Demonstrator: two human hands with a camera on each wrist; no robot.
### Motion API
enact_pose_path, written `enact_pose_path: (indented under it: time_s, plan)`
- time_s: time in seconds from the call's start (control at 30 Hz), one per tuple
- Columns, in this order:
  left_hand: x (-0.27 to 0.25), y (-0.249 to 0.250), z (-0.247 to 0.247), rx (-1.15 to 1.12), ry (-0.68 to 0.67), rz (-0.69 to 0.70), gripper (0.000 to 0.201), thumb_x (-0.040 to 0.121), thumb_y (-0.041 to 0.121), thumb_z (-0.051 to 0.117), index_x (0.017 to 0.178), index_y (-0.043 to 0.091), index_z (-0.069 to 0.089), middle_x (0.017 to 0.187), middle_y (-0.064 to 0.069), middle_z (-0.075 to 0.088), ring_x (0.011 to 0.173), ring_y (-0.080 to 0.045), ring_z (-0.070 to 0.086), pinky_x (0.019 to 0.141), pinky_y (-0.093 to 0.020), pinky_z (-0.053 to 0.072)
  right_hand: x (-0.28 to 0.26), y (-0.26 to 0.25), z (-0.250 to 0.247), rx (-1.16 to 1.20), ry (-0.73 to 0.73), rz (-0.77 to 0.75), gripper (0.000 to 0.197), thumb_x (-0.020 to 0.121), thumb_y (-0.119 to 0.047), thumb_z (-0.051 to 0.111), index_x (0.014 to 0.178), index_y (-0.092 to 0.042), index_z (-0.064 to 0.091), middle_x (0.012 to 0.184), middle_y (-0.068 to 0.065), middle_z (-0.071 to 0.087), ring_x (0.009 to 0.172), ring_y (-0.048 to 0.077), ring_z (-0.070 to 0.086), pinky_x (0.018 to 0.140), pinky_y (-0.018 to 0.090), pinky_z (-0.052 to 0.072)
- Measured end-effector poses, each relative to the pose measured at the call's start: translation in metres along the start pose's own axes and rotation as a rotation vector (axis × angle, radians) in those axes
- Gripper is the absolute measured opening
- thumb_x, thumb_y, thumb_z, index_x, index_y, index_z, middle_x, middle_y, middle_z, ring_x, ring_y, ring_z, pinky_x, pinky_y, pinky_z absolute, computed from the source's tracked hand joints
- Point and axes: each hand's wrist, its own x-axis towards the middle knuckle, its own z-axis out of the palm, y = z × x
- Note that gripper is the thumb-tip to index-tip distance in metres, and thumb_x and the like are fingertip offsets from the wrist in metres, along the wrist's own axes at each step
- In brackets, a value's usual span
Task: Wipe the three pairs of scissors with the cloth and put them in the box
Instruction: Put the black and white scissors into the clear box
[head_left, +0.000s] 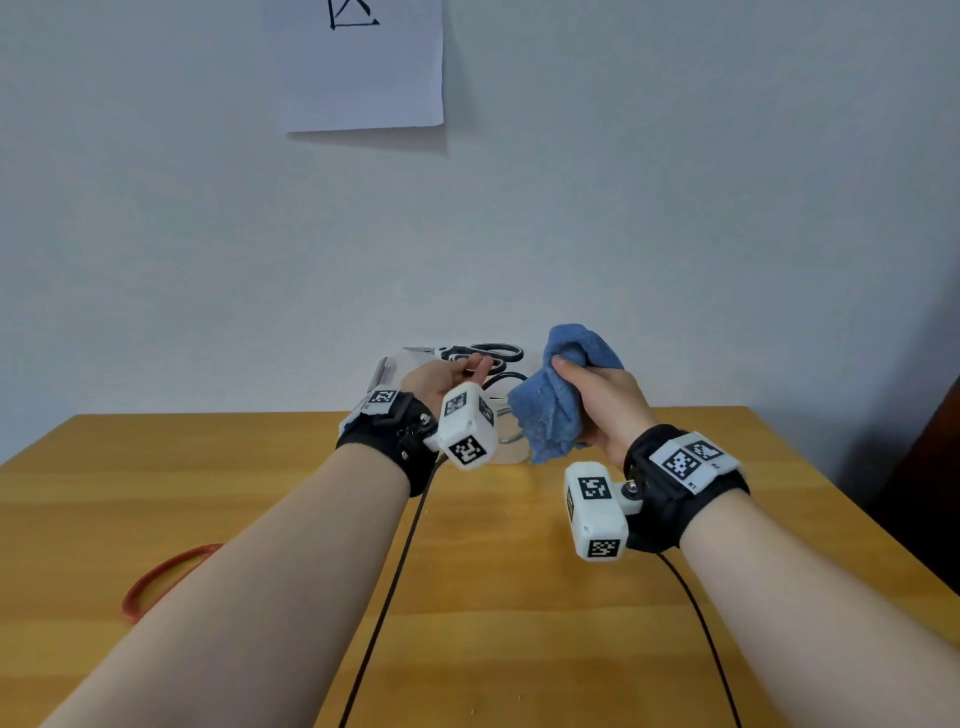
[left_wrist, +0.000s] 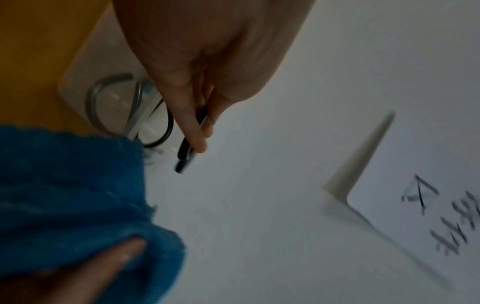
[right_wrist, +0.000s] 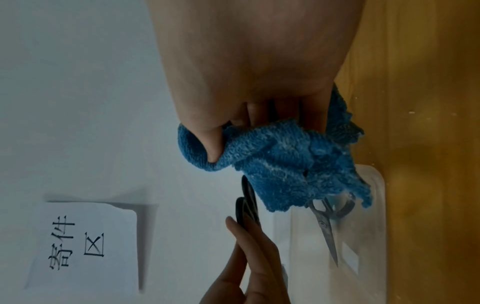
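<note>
Left hand (head_left: 448, 375) holds black scissors (head_left: 485, 353) over the box (right_wrist: 374, 205) at the table's (head_left: 260, 493) back edge | right hand (head_left: 597, 405) grips cloth (head_left: 561, 395) | steel scissors (right_wrist: 327, 224) lie inside the box | probably two pairs in, third going.

We see wooden counter (head_left: 519, 597), yellow-brown grain. Clear box (right_wrist: 369, 236) sits on it just beyond hands, at far edge against wall. Red rubber band (head_left: 156, 582) lies on counter well to left of hands, nearer us. Two black cables (head_left: 384, 597) trail across counter beneath forearms, toward our near edge.
</note>
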Motion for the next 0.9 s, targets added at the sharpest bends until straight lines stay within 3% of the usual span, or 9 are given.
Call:
enact_pose_path:
  time_s: [0.07, 0.17, 0.3, 0.4, 0.5, 0.6, 0.73, 0.83, 0.9]
  plan:
    - [0.005, -0.001, 0.003, 0.05, -0.057, -0.044, 0.026, 0.111, 0.013, 0.042, 0.112, -0.006, 0.059, 0.104, -0.021, 0.064, 0.092, -0.033, 0.066, 0.071, -0.042, 0.064, 0.005, 0.004, -0.005, 0.029, 0.012, 0.014, 0.02, 0.092, -0.033, 0.073, 0.102, -0.015, 0.074, 0.105, 0.012, 0.075, 0.099, 0.03, 0.072, 0.088, 0.049, 0.059]
    - [0.009, 0.001, 0.006, 0.283, -0.031, -0.088, 0.048, 0.11, 0.035, 0.042, 0.106, -0.011, 0.055, 0.082, -0.029, 0.069, 0.105, -0.042, 0.066, 0.098, -0.047, 0.053, 0.01, 0.01, -0.01, 0.048, 0.017, 0.05, 0.02, 0.091, -0.033, 0.074, 0.102, -0.015, 0.073, 0.105, 0.012, 0.075, 0.098, 0.03, 0.072, 0.083, 0.047, 0.06]
    - [0.004, 0.002, 0.003, 0.341, -0.01, -0.101, 0.052, 0.108, 0.035, 0.047, 0.13, -0.012, 0.049, 0.117, -0.037, 0.064, 0.093, -0.041, 0.068, 0.076, -0.045, 0.056, 0.012, 0.018, -0.011, 0.038, 0.024, 0.077, 0.026, 0.087, -0.034, 0.078, 0.104, -0.015, 0.075, 0.107, 0.012, 0.076, 0.098, 0.031, 0.073, 0.085, 0.051, 0.06]
    - [0.0, 0.001, -0.006, 0.24, -0.007, -0.053, 0.043, 0.108, 0.025, 0.047, 0.135, -0.007, 0.053, 0.132, -0.031, 0.06, 0.106, -0.043, 0.068, 0.079, -0.044, 0.059, 0.006, 0.018, -0.008, 0.019, -0.007, 0.092, 0.023, 0.089, -0.033, 0.077, 0.102, -0.014, 0.075, 0.106, 0.014, 0.076, 0.099, 0.033, 0.073, 0.088, 0.053, 0.059]
    - [-0.013, 0.002, -0.017, 0.189, 0.006, 0.043, 0.031, 0.109, 0.015, 0.042, 0.126, -0.006, 0.057, 0.127, -0.024, 0.066, 0.107, -0.043, 0.066, 0.086, -0.046, 0.058, -0.004, 0.016, -0.003, -0.023, -0.057, 0.117, 0.027, 0.09, -0.033, 0.076, 0.105, -0.011, 0.072, 0.107, 0.016, 0.075, 0.1, 0.035, 0.072, 0.088, 0.052, 0.058]
    - [-0.035, 0.004, -0.034, 0.365, 0.106, 0.13, 0.018, 0.105, 0.012, 0.047, 0.106, 0.002, 0.063, 0.114, -0.014, 0.073, 0.094, -0.036, 0.07, 0.078, -0.043, 0.06, -0.019, 0.016, 0.002, -0.139, -0.105, 0.147, 0.036, 0.086, -0.035, 0.079, 0.108, -0.008, 0.071, 0.105, 0.017, 0.076, 0.1, 0.036, 0.072, 0.095, 0.059, 0.055]
    - [-0.057, 0.003, -0.071, 0.588, 0.294, 0.24, 0.018, 0.102, 0.009, 0.052, 0.113, 0.004, 0.066, 0.105, -0.008, 0.074, 0.096, -0.031, 0.066, 0.083, -0.041, 0.057, -0.036, 0.021, 0.01, -0.414, -0.128, 0.089, 0.038, 0.084, -0.036, 0.08, 0.103, -0.004, 0.071, 0.099, 0.015, 0.076, 0.096, 0.034, 0.072, 0.094, 0.052, 0.057]
    - [-0.065, -0.002, -0.105, 0.726, 0.397, 0.205, 0.02, 0.101, 0.014, 0.054, 0.116, 0.005, 0.064, 0.119, -0.008, 0.069, 0.103, -0.029, 0.057, 0.091, -0.041, 0.048, -0.049, 0.022, 0.015, -0.669, -0.14, 0.022, 0.029, 0.093, -0.023, 0.071, 0.096, 0.006, 0.065, 0.074, 0.014, 0.071, 0.071, 0.024, 0.07, 0.068, 0.03, 0.055]
    - [-0.071, -0.002, -0.129, 0.818, 0.497, 0.211, 0.022, 0.101, 0.013, 0.055, 0.118, 0.002, 0.062, 0.114, -0.011, 0.064, 0.098, -0.029, 0.054, 0.088, -0.039, 0.043, -0.058, 0.024, 0.016, -0.781, -0.077, 0.039, 0.04, 0.093, -0.017, 0.07, 0.121, 0.006, 0.055, 0.077, 0.012, 0.069, 0.068, 0.019, 0.067, 0.057, 0.026, 0.049]
